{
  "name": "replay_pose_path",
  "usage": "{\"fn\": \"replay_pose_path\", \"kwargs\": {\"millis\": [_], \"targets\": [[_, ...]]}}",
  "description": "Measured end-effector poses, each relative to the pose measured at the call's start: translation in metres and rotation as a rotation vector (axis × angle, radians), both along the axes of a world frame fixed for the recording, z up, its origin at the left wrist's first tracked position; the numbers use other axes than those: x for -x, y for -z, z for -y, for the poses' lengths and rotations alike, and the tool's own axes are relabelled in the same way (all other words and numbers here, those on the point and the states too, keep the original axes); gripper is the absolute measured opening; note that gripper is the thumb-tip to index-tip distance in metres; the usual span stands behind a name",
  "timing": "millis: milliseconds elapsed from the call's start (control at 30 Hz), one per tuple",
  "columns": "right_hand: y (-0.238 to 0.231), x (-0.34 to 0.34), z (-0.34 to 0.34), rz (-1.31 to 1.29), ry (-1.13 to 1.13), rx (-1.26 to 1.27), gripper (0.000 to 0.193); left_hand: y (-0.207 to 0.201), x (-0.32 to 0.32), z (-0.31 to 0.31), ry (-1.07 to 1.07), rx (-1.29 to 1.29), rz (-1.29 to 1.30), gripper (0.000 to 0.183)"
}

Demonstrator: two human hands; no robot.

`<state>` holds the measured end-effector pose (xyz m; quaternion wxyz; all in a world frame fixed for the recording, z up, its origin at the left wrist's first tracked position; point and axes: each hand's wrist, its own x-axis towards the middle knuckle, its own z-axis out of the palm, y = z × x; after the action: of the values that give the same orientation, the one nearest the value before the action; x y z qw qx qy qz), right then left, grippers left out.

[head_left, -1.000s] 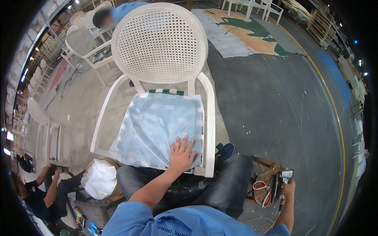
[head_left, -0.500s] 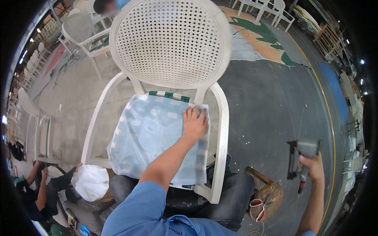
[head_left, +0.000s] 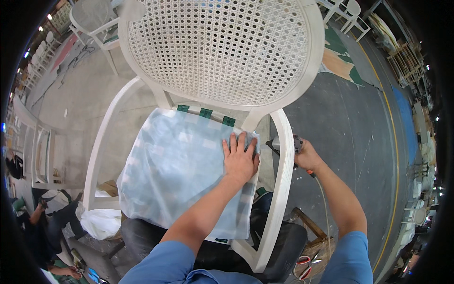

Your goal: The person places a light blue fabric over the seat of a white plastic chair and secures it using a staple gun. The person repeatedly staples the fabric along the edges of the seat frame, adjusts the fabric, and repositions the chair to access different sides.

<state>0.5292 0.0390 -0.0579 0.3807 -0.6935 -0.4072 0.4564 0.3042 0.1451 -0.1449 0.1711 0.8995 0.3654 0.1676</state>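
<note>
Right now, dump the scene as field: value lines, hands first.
left hand: flat on pale sheet, fingers spread
right hand: gripping grey tool, partly hidden behind right armrest
sheet: translucent, spread over the chair seat
chair back: white, round-framed, woven
green straps: three visible at seat rear
hose: from tool down toward stool
stool: wooden, lower right
scissors: red-handled, by the stool

The person's left grip (head_left: 240,163) lies spread on a translucent pale-blue sheet (head_left: 165,165) covering a white armchair (head_left: 208,61) with a rounded lattice back; the right grip (head_left: 307,154) holds a grey-and-black hosed hand tool (head_left: 298,144), partly hidden by an armrest (head_left: 286,175).
</note>
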Motion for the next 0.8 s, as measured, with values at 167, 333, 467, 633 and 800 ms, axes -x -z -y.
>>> {"fn": "replay_pose_path", "kwargs": {"millis": [167,333,467,633,800], "targets": [[0.008,-0.004,-0.020,0.249,-0.130,-0.012,0.063,-0.004,-0.001,-0.002,-0.010,0.047,-0.010,0.064],[0.000,-0.009,-0.037,0.224,-0.245,-0.013,0.066,-0.004,0.000,-0.003,-0.014,0.052,0.019,0.066],[-0.006,-0.009,-0.048,0.269,-0.287,0.019,0.067,-0.005,0.000,-0.004,-0.013,0.051,0.010,0.069],[-0.009,-0.008,-0.060,0.344,-0.348,0.006,0.070,-0.004,0.001,-0.004,-0.019,0.069,0.016,0.072],[0.000,-0.014,-0.063,0.354,-0.390,-0.047,0.074,-0.007,-0.001,-0.004,-0.017,0.095,0.000,0.073]]}}
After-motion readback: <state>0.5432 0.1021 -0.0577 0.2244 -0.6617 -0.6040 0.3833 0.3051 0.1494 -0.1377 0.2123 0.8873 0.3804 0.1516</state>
